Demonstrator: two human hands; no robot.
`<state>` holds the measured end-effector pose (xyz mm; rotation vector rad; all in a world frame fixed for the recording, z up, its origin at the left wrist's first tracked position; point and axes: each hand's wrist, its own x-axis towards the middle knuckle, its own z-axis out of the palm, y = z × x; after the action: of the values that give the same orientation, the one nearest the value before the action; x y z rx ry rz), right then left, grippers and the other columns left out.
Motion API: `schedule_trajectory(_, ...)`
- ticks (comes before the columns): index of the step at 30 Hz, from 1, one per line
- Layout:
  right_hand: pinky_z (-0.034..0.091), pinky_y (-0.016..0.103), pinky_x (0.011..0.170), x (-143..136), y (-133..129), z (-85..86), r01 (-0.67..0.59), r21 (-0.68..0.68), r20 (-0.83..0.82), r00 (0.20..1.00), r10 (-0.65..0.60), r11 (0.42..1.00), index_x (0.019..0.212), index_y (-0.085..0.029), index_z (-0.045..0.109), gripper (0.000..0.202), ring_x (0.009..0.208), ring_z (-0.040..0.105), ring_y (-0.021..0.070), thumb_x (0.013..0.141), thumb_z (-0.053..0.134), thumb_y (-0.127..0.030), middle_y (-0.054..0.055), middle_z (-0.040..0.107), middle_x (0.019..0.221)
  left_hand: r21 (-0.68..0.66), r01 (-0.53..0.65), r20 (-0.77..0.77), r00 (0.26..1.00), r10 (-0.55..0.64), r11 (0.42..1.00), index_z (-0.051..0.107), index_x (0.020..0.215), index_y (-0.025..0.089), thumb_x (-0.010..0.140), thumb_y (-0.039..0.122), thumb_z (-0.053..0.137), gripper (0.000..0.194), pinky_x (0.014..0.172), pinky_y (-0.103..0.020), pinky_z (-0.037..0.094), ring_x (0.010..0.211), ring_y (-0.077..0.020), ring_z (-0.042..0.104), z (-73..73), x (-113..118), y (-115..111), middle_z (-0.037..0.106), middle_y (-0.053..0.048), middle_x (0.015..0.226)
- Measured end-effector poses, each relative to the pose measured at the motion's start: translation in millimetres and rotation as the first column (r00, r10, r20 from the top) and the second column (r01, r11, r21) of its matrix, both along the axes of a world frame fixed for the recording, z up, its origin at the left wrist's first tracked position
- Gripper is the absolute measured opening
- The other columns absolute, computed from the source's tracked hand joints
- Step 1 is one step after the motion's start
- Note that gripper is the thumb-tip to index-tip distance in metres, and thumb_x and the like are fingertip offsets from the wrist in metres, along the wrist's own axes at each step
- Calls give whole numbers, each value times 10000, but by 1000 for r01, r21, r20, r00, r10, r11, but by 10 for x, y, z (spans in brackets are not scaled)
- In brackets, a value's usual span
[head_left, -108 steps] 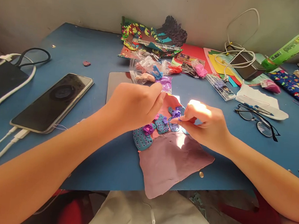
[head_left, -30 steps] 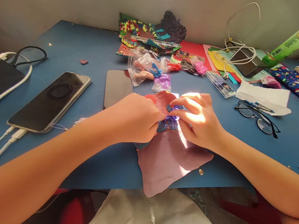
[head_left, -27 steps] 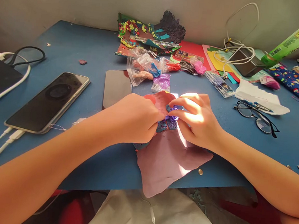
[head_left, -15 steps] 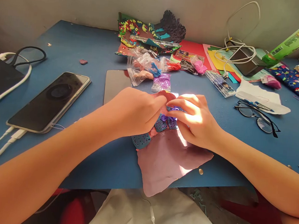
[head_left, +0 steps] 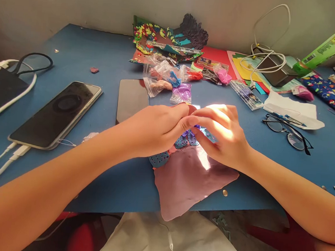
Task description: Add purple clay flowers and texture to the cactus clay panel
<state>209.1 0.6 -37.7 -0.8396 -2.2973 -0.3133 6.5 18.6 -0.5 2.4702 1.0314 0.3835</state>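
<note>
My left hand is closed above a flat, mauve, clay-like sheet, its thumb pressed toward the fingers. Opposite it, my right hand is closed too, and the fingertips of both hands meet. Whatever they pinch is hidden. Beneath the hands, blue pieces dotted with small holes lie along the sheet's upper side, with purple curled bits on some of them. A dark red edge shows just beyond the fingertips. The sheet's lower corner hangs over the table edge toward my lap.
Left, a phone with cables lies on the blue table. Behind my hands are a dark flat slab, plastic bags of coloured clay and a decorated clay piece. Glasses and white paper lie right.
My left hand has turned, its thumb now straighter and touching my right fingertips. My right hand has shifted slightly right. The sheet stays in place.
</note>
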Motion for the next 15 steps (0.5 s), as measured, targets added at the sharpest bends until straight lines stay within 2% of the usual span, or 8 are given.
schedule_trajectory(3,443,375,820,-17,-32,37,-6,31,-72,997,8,999,999,-224,598,121,905,630,191,880,616,-220,38,698,971,-129,81,104,992,-67,988,415,768,215,963,329,163,338,544,-271,367,584,-144,506,31,-8,-24,524,4,665)
schedule_trajectory(8,453,346,800,-11,-77,87,24,56,-104,994,-18,998,985,-247,617,114,839,633,168,875,641,-258,26,693,952,-183,123,110,989,-104,975,366,775,222,898,273,242,182,562,-291,378,633,-160,481,66,-31,-44,509,2,725)
schedule_trajectory(12,443,332,773,-12,-96,106,-48,65,-106,993,54,997,995,-228,625,119,801,610,147,880,626,-198,26,686,923,-173,141,53,990,-134,975,408,830,213,929,310,218,236,554,-287,375,618,-156,509,72,-8,-107,547,-1,737)
schedule_trajectory(15,434,340,754,-31,-131,117,-109,40,-122,986,113,993,970,-211,619,86,778,607,143,891,603,-182,25,683,889,-75,154,15,988,-153,985,444,868,200,946,304,203,274,548,-276,385,594,-144,522,43,28,-188,573,-5,737)
